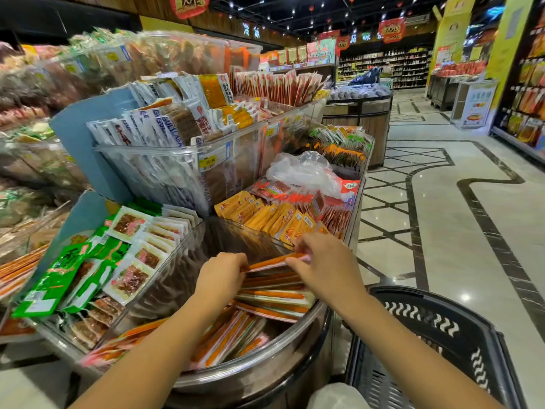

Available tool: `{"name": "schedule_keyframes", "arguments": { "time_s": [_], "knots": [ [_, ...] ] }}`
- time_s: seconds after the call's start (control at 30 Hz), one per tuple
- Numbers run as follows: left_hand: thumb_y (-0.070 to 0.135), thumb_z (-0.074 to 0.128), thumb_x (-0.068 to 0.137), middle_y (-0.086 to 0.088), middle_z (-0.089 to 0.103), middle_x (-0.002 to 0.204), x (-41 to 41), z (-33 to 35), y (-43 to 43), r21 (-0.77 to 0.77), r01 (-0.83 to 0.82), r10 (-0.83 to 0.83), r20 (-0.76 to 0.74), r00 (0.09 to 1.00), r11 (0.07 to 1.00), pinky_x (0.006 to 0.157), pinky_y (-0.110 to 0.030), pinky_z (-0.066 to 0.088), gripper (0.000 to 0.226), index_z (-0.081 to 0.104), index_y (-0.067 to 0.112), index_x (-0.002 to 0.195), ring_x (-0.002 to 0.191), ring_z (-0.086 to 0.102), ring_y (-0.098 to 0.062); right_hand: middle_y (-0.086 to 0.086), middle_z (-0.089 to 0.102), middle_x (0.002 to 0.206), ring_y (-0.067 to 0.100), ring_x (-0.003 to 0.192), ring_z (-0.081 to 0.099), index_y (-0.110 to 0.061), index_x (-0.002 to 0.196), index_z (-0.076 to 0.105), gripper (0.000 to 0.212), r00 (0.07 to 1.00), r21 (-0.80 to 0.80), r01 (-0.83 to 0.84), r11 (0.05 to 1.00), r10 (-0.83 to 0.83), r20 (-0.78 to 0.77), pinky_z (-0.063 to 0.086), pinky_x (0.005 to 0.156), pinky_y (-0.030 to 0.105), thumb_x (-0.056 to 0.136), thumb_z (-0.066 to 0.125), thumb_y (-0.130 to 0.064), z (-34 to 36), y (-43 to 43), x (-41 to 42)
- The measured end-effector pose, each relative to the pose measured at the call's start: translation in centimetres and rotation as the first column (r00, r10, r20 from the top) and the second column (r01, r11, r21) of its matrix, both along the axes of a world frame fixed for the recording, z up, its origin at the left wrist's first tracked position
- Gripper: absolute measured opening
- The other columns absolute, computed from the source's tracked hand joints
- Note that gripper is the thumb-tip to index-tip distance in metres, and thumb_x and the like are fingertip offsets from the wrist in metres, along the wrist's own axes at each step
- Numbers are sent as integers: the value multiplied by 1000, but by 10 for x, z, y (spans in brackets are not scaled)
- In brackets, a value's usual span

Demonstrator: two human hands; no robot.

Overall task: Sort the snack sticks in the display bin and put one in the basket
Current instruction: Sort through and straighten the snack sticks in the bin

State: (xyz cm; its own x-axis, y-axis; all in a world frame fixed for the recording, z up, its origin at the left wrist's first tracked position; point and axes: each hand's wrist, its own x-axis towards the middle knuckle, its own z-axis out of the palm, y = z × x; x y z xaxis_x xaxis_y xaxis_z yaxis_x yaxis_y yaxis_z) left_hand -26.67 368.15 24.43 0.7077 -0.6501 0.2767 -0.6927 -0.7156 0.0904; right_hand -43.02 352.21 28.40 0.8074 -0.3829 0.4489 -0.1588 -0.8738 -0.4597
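Observation:
Several long orange snack sticks (271,299) in clear wrappers lie piled in a clear display bin (250,370) at the near end of the shelf. Both my hands hold one orange snack stick (274,262) just above the pile. My left hand (221,276) pinches its left end. My right hand (321,261) pinches its right end. The stick lies roughly level, tilted up a little to the right. A black plastic basket (436,329) stands on the floor to the right of the bin, below my right forearm.
Green and white snack packs (88,270) fill the bin to the left. Yellow and red packs (274,214) lie behind. A higher clear bin (177,160) holds white packets. A crumpled plastic bag (303,169) lies on top. Polished floor (457,216) extends right.

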Motion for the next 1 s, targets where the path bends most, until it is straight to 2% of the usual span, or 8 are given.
{"name": "schedule_keyframes", "arguments": {
  "time_s": [0.1, 0.2, 0.33, 0.47, 0.7, 0.77, 0.93, 1.0],
  "knots": [
    [21, 61, 94, 0, 72, 104, 3, -11, -7, 19, 7, -6, -50, 999, 1000, 81, -38, 53, 15, 68, 29, 105, 99, 68, -25, -8, 63, 99, 16, 97, 55, -28, 106, 64, 34, 995, -211, 51, 976, -67, -73, 47, 88, 35, 92, 59, -59, -10, -6, -5],
    [21, 62, 94, 1, 73, 107, 6, -15, -10, 38, 27, -22, -115, 993, 999, 84, -37, 54, 17, 69, 29, 106, 100, 68, -23, -4, 63, 103, 20, 99, 55, -25, 113, 66, 43, 985, -325, 114, 939, -149, -85, 46, 85, 36, 91, 59, -61, -18, -9, -8],
    [17, 60, 95, 2, 72, 112, 6, -14, -5, 28, 82, -74, -216, 973, 996, 92, -36, 53, 22, 70, 24, 113, 105, 67, -20, -1, 61, 105, 21, 101, 54, -24, 114, 67, 47, 976, -363, 144, 921, -192, -100, 46, 85, 37, 88, 62, -63, -20, -8, -6],
    [16, 63, 94, 3, 73, 115, 5, 7, 13, -60, 111, -121, -209, 970, 992, 95, -35, 54, 26, 72, 19, 118, 107, 67, -15, 1, 62, 95, 24, 93, 56, -21, 98, 71, 39, 983, -364, 148, 919, -178, -51, 48, 80, 39, 84, 68, -58, -12, 0, -3],
    [16, 65, 90, -1, 71, 99, 22, 57, 84, -244, 132, -89, 179, 980, 961, 78, -37, 52, 13, 71, 17, 101, 95, 63, -23, -4, 61, 100, 20, 101, 53, -24, 102, 68, 21, 995, -257, -93, 962, 80, -60, 43, 90, 38, 94, 62, -42, 11, 41, 20],
    [19, 63, 89, -1, 70, 102, 30, 58, 109, -278, 126, -53, 255, 965, 952, 81, -40, 52, 12, 70, 17, 99, 99, 62, -26, -5, 63, 101, 19, 100, 54, -27, 105, 69, 19, 978, -224, -199, 954, 178, -113, 46, 90, 38, 94, 62, -41, 10, 57, 34],
    [36, 53, 91, -2, 67, 117, 41, 42, 148, -272, 75, -14, 219, 976, 959, 94, -44, 49, 34, 68, 16, 114, 109, 59, -25, -5, 67, 116, 17, 112, 57, -27, 117, 69, 24, 861, -81, -447, 891, 404, -310, 50, 94, 39, 97, 61, -36, 1, 100, 65],
    [35, 56, 94, -2, 65, 120, 43, 33, 153, -299, 41, 3, 147, 989, 953, 97, -41, 47, 32, 67, 16, 118, 110, 56, -22, -5, 70, 117, 18, 112, 61, -26, 117, 70, 24, 793, -27, -521, 853, 472, -385, 52, 94, 41, 96, 61, -32, -4, 117, 78]
  ]
}}
